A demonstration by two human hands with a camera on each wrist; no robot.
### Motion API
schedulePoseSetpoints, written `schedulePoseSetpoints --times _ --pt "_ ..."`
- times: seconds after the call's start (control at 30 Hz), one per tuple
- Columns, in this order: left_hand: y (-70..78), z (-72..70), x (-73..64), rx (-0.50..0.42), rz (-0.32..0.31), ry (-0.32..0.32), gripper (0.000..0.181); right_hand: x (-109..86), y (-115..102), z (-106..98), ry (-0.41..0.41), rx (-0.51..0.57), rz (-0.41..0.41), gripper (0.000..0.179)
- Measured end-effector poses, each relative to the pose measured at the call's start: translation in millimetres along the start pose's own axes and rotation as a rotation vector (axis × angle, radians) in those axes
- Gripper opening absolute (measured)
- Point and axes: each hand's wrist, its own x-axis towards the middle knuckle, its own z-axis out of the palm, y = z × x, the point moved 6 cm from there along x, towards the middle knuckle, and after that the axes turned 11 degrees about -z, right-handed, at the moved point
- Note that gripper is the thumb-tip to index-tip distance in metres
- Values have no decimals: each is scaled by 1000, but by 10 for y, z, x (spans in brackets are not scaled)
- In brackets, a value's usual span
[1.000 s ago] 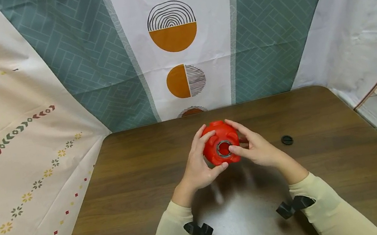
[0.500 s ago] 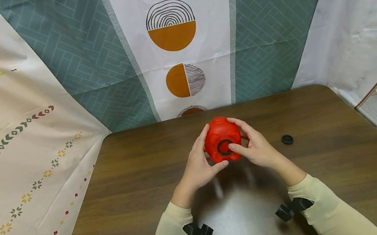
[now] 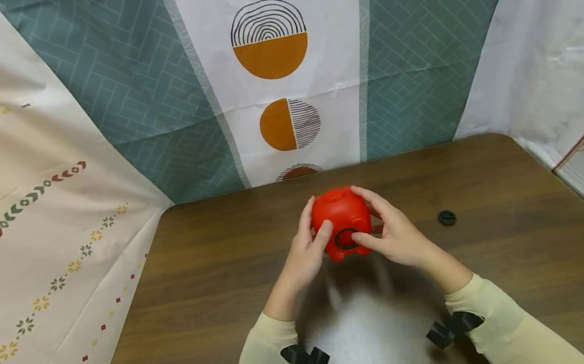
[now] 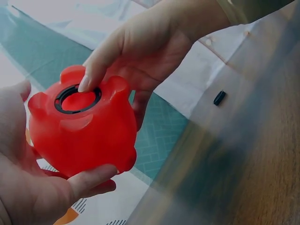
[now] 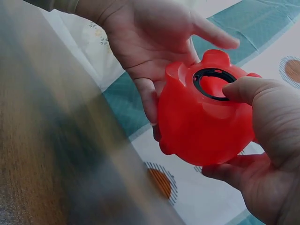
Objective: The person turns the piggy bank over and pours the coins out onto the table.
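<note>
we see the right thumb [image 4: 95,70] bent over the black ring [image 4: 71,112] in the underside of the red piggy bank [image 3: 341,215], while the other fingers of the right hand [image 3: 399,238] curl round its body, so that hand has a firm pinch. the left hand [image 3: 303,256] cups the opposite side with bent fingers, but its thumb [image 5: 215,35] stands straight out, and in the right wrist view we find it apart from the plastic. half a second ago that thumb lay along the bank's lower edge; now it has risen, and the bank has tipped, so from the head view the ring sits lower and looks flatter among the stubby feet [image 4: 72,73]. we take this to mean the turning is under way, with the right hand likely steadying most of it while the left shifts its hold. the bank is in the air between both hands, above the wood-grain table [image 3: 205,321]. farther out, the round black plug [image 3: 447,218] lies on the tabletop, well apart to the right, where it has stayed; behind hangs a teal-and-white curtain [image 3: 410,63].
</note>
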Motion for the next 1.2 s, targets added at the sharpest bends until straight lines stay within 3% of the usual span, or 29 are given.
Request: schedulePoseSetpoints --times 0.07,0.2,0.4,0.47,0.63,0.77,0.93,1.03,1.2 --pt "77 -4 -46 -16 8 22 65 -14 83 1 6 7 10 78" --pt "94 -26 -43 -50 63 80 66 -40 252 6 19 30 36 80" --pt "-119 -48 110 -94 135 128 67 -79 351 2 -1 54 120 80" --pt "-92 -45 96 -99 129 124 68 -85 349 0 -26 77 134 80" --pt "56 -21 3 -123 98 77 71 -93 373 -10 -44 122 161 73" --pt "8 13 27 -154 94 45 73 -106 446 -3 -23 132 229 67" --pt "-44 41 51 -159 66 -6 74 -145 540 48 -52 261 331 74" --pt "-67 44 61 -130 41 -43 75 -161 566 48 -65 281 338 77" --pt "-110 45 79 -94 -11 -93 78 -171 586 25 -75 226 298 79"
